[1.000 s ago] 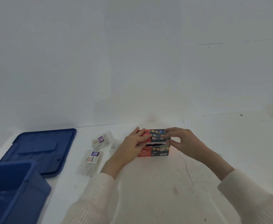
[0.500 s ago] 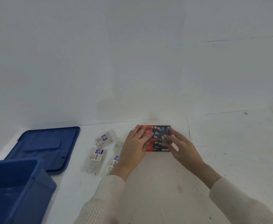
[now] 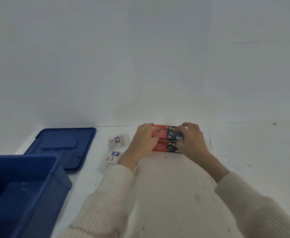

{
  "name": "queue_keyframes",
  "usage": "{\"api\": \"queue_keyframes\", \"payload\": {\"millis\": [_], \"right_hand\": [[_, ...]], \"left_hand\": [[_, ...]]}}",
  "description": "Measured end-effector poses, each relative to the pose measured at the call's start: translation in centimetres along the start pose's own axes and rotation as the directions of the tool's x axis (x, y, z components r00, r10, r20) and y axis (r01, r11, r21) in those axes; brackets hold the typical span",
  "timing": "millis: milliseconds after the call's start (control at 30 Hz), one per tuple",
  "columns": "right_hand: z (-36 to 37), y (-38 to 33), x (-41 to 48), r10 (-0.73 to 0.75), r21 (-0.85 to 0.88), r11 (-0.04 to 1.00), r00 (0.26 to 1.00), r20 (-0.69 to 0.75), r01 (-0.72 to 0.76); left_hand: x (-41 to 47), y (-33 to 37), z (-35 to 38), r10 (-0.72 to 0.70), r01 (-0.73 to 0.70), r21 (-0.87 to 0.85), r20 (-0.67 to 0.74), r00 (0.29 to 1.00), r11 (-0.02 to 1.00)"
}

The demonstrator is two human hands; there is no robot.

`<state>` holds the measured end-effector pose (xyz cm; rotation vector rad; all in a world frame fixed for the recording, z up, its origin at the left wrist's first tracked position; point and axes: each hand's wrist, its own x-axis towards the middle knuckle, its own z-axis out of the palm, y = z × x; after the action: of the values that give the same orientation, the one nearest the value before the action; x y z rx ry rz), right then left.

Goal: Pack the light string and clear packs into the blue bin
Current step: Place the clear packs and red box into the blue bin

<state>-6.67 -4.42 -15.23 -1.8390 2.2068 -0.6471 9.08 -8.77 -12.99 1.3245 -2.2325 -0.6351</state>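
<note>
The red and dark light string box (image 3: 166, 140) lies on the white table near the back wall. My left hand (image 3: 145, 141) grips its left end and my right hand (image 3: 191, 140) grips its right end, fingers curled over the top. Two clear packs with small labels lie to the left of my left hand, one further back (image 3: 117, 141) and one nearer (image 3: 113, 157), partly behind my left wrist. The open blue bin (image 3: 20, 194) stands at the lower left, with nothing visible inside.
The blue bin lid (image 3: 61, 146) lies flat behind the bin, left of the clear packs. A white wall rises right behind the box. The table (image 3: 175, 194) in front of my hands is scuffed with dark marks.
Both hands have shifted from flat on the box lid to gripping its two ends. The view has moved closer and tilted down a little.
</note>
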Motion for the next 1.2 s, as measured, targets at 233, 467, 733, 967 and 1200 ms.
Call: {"api": "queue_keyframes", "payload": {"millis": [233, 467, 733, 967, 1200], "right_hand": [[2.3, -13.8, -2.7, -0.160, 0.604, 0.794, 0.981, 0.108, 0.063], [7.1, -25.7, -8.7, -0.268, 0.644, 0.488, 0.601, 0.753, -0.589], [8.2, -27.0, -10.2, -0.297, 0.732, 0.439, 0.685, 0.665, -0.520], [-2.0, -18.5, -3.7, -0.238, 0.770, 0.532, 0.810, 0.536, -0.353], [-11.6, -3.5, -3.7, 0.200, 0.554, 0.764, 0.938, 0.282, -0.329]], "left_hand": [[-4.9, -3.5, -9.6, -0.155, 0.162, 0.009, -0.238, 0.959, 0.987], [-14.9, -12.1, -17.0, -0.429, 0.493, 0.073, -0.394, 0.813, 0.867], [-20.8, -14.1, -21.7, -0.599, 0.778, 0.285, -0.509, 0.618, 0.560], [-17.9, -7.6, -24.8, -0.561, 0.743, 0.329, -0.499, 0.661, 0.583], [-8.4, 2.7, -14.4, -0.397, 0.428, 0.237, -0.170, 0.902, 0.872]]}}
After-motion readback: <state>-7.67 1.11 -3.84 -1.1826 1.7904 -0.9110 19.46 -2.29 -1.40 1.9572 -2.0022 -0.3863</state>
